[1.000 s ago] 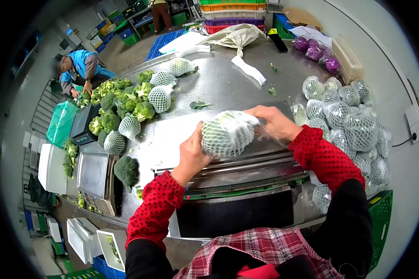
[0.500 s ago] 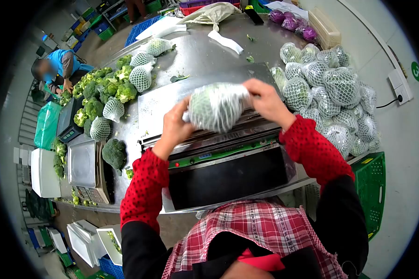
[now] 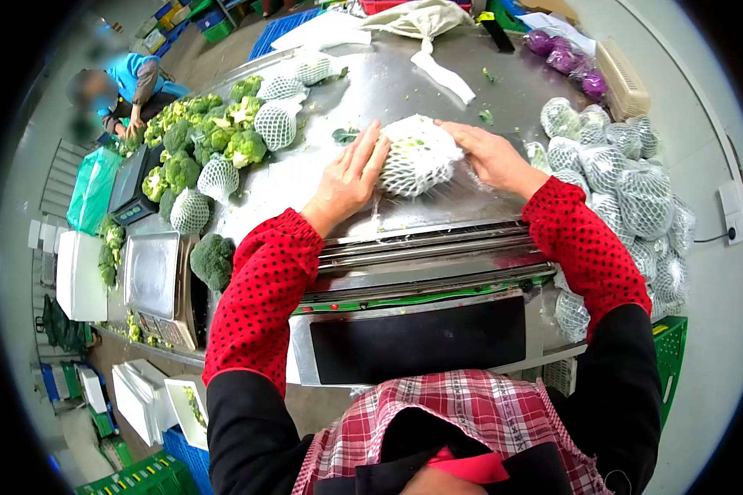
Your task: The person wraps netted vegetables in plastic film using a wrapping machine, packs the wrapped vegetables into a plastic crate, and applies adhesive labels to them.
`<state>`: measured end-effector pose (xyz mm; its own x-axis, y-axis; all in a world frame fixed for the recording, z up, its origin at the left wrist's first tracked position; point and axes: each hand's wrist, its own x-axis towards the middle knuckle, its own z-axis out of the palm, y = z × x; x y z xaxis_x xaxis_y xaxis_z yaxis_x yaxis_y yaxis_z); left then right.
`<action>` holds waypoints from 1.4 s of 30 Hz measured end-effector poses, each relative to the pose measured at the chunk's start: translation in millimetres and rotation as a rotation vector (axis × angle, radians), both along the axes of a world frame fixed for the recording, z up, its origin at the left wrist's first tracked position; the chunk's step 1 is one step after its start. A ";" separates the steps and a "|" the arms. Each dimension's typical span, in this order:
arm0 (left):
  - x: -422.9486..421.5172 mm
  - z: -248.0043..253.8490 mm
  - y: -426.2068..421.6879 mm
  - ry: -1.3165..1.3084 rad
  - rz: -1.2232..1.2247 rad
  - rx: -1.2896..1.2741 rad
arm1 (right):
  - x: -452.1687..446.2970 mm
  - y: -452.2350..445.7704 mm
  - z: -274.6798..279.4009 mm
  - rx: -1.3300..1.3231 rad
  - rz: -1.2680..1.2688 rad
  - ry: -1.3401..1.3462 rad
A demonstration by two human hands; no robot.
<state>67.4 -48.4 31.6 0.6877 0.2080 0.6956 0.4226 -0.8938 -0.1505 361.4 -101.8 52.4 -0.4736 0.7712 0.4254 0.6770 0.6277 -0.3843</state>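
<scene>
A head of broccoli [image 3: 419, 157] in white foam netting and clear film sits between my hands over the metal plate [image 3: 421, 210] of the wrapping machine. Pale green shows through the net on its upper side. My left hand [image 3: 351, 177] lies along its left side, fingers straight and together. From the right, my right hand [image 3: 495, 157] presses its fingers against the other side. Between them the two hands hold the bundle; whether it rests on the plate I cannot tell. Nearer me are the machine's rollers [image 3: 437, 247] and black panel [image 3: 421, 338].
Loose broccoli [image 3: 210, 260] and netted heads [image 3: 276, 124] cover the table's left side, beside a scale [image 3: 151, 276]. Wrapped netted heads [image 3: 644, 202] pile up at right. Purple wrapped vegetables [image 3: 563, 59] and a beige basket [image 3: 621, 78] stand behind. A person in blue [image 3: 128, 82] works at far left.
The broccoli has moved away from me and slightly right, and its pale end now shows. My left hand has flattened along its side. The view has shifted a little.
</scene>
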 end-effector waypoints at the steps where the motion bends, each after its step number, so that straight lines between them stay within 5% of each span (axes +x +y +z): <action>1: 0.9 -5.4 2.9 0.005 0.013 -0.004 | 1.6 7.8 -9.0 -0.012 0.028 0.076; 6: 20.8 0.0 -14.9 -0.187 0.006 -0.186 | 14.2 -0.9 0.4 -0.232 0.052 0.204; 16: -31.3 -4.9 -3.8 0.093 -0.198 -0.404 | 29.6 12.4 12.2 -0.159 0.231 -0.009; 20: -40.9 -2.6 0.2 0.222 -0.252 -0.488 | 12.3 27.1 3.3 0.167 0.282 -0.196; 24: -20.1 -11.8 -2.7 0.147 -0.159 -0.232 | -11.7 36.1 -33.4 0.322 0.202 -0.095; 26: -9.2 -15.8 -11.6 0.083 0.005 -0.140 | -44.9 20.6 -37.9 0.160 0.094 0.344; 28: 10.7 -12.5 -14.6 -0.069 0.035 -0.061 | -47.1 15.4 -38.7 0.104 0.084 0.403; 31: 30.4 9.6 -38.2 -0.287 0.055 -0.370 | -43.9 -25.3 -9.5 -0.175 -0.202 0.376; 32: 32.7 16.4 -44.0 -0.324 -0.029 -0.350 | -49.1 -44.7 0.4 -0.253 -0.150 0.652; 34: 29.2 30.3 -70.4 -0.275 -0.109 -0.432 | -49.4 -81.3 16.5 -0.271 -0.158 0.769; 39: 2.5 69.0 -152.2 -0.080 -0.286 -0.822 | -51.3 -166.6 38.2 -0.253 -0.207 0.481; 42: -10.5 63.2 -204.5 -0.353 -0.503 -0.779 | -61.9 -236.8 41.5 -0.374 -0.146 0.442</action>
<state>56.9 -252.9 94.8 0.6013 0.4347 0.6704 -0.1256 -0.7772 0.6166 299.5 -338.6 93.9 -0.1914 0.9505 0.2449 0.4717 0.3078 -0.8263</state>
